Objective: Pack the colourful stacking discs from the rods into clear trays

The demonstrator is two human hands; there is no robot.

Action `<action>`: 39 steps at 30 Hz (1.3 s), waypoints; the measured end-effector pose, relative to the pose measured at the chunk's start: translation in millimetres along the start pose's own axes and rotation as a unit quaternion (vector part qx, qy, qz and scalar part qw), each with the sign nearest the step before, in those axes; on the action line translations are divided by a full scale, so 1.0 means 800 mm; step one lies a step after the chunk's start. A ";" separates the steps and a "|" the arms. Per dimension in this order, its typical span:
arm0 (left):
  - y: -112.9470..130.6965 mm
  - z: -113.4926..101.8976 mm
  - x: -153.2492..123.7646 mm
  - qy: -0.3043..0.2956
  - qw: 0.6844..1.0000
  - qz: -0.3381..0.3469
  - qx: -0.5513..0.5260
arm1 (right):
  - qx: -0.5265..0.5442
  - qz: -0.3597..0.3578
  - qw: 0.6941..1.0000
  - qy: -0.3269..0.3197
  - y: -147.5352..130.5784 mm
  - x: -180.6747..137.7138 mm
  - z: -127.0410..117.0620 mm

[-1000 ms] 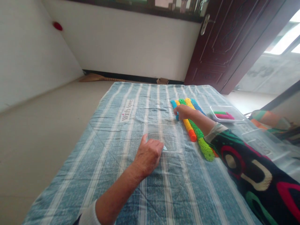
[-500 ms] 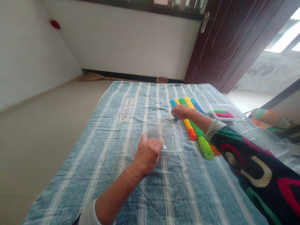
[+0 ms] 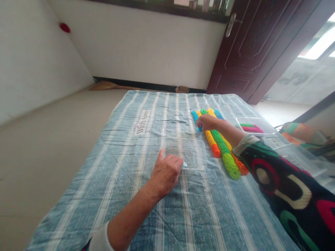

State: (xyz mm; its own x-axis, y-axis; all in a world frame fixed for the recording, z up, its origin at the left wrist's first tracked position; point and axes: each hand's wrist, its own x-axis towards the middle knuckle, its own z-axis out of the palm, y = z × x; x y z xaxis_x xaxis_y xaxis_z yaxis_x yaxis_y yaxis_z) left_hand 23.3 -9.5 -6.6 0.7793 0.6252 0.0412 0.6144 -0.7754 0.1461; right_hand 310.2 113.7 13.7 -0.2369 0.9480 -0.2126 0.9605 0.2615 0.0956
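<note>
My left hand [image 3: 169, 171] has its fingers curled over the near left edge of a clear plastic box [image 3: 193, 140] on the cloth. A small light-blue piece [image 3: 185, 164] shows by its fingertips. Farther off to the right, my right hand [image 3: 207, 123] pinches at a blue row of small discs [image 3: 194, 116], partly hiding it. Beside that row lie a yellow-and-orange row [image 3: 211, 141], a green row [image 3: 222, 148] and further yellow and blue rows, partly under my right forearm.
A clear box [image 3: 255, 126] with pink and green rows stands to the right, near more clear containers [image 3: 295, 157]. Striped blue cloth [image 3: 117, 167] covers the table. Beyond its far edge are a broom [image 3: 104, 85], a wall and a dark red door [image 3: 251, 45].
My right hand has shifted slightly right along the blue discs, so more blue shows below its fingers. My left hand keeps its place at the box. The view has moved a little.
</note>
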 end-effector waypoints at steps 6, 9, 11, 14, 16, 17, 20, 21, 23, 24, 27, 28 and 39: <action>0.001 -0.002 0.000 -0.001 1.000 0.002 0.003 | 0.010 -0.001 1.000 -0.008 -0.017 -0.003 -0.003; 0.001 -0.003 0.000 0.002 1.000 0.003 0.006 | -0.001 0.001 1.000 -0.031 -0.020 -0.001 -0.006; 0.002 -0.003 -0.001 0.003 1.000 0.003 0.009 | -0.007 0.004 0.999 -0.042 -0.019 0.002 -0.008; 0.002 -0.003 0.000 0.000 1.000 0.004 0.011 | -0.015 0.009 0.999 -0.049 -0.018 0.006 -0.008; 0.002 -0.003 0.000 -0.003 1.000 0.003 0.009 | -0.021 0.009 0.998 -0.051 -0.018 0.006 -0.007; 0.002 -0.003 0.001 -0.004 1.000 0.003 0.008 | -0.023 0.008 0.998 -0.050 -0.018 0.006 -0.007; 0.002 -0.004 0.001 -0.007 1.000 0.000 0.007 | -0.028 -0.002 0.999 -0.041 -0.020 0.001 -0.008; 0.002 -0.005 0.001 -0.008 1.000 -0.001 0.007 | -0.029 -0.007 0.999 -0.038 -0.020 -0.001 -0.008; 0.002 -0.005 0.001 -0.008 1.000 -0.001 0.008 | -0.030 -0.016 0.999 -0.033 -0.022 -0.006 -0.009; 0.002 -0.004 0.001 -0.007 1.000 -0.001 0.009 | -0.029 -0.020 0.999 -0.031 -0.023 -0.009 -0.009; 0.002 -0.003 0.001 0.003 1.000 0.003 0.010 | -0.025 -0.029 0.999 -0.026 -0.026 -0.014 -0.009; 0.002 -0.003 0.001 0.007 1.000 0.004 0.011 | -0.023 -0.032 0.999 -0.023 -0.027 -0.016 -0.009; 0.000 0.000 0.001 0.006 1.000 0.002 0.009 | 0.022 -0.053 0.998 0.021 -0.032 -0.019 0.000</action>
State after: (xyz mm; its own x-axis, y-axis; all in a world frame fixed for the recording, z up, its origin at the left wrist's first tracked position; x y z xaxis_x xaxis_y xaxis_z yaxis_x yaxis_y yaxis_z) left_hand 23.8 -8.9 -6.3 0.7808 0.6225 0.0536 0.6130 -0.7798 0.1272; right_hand 289.5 93.0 14.3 -0.3417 0.9226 -0.1789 0.9352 0.3527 0.0325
